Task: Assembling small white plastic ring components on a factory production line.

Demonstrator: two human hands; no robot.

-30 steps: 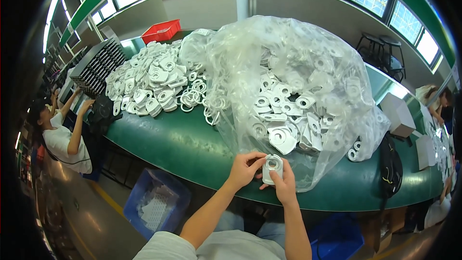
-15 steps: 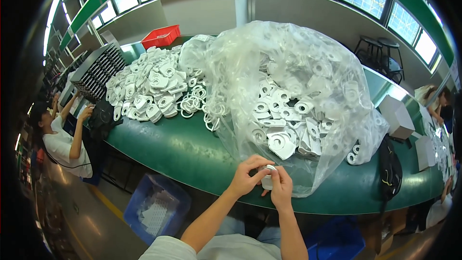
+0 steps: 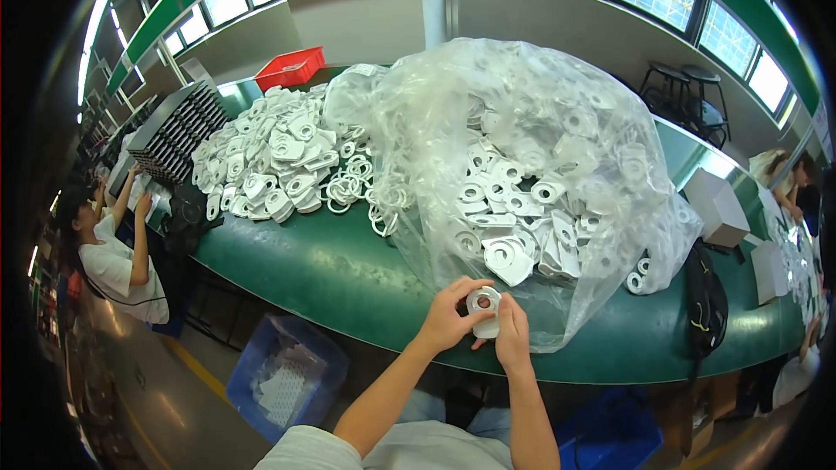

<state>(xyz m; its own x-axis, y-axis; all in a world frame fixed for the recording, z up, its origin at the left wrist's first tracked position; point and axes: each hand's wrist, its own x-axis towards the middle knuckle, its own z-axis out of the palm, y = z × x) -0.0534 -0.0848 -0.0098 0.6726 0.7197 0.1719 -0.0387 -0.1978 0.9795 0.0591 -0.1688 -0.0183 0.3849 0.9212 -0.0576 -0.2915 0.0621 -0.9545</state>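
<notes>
Between my two hands, at the table's near edge, is a white plastic part (image 3: 487,328) with a ring-shaped opening at its top. My left hand (image 3: 448,318) pinches it from the left, its thumb near the ring. On the other side my right hand (image 3: 512,335) grips the part's right edge. Just beyond lies a large clear plastic bag (image 3: 418,148), open toward me, with many similar white parts (image 3: 509,259) inside. To the left of the bag are a heap of white parts (image 3: 283,152) and several loose white rings (image 3: 353,181).
The green table (image 3: 287,252) carries a stack of dark trays (image 3: 178,130), a red bin (image 3: 292,68), white boxes (image 3: 716,209) and a black bag (image 3: 704,300). Below its edge stands a blue bin (image 3: 283,374). A co-worker (image 3: 113,252) is at the left, others at the far right.
The white part has tilted up in my hands, so its ring opening now faces me. At the left, the co-worker's hands have shifted.
</notes>
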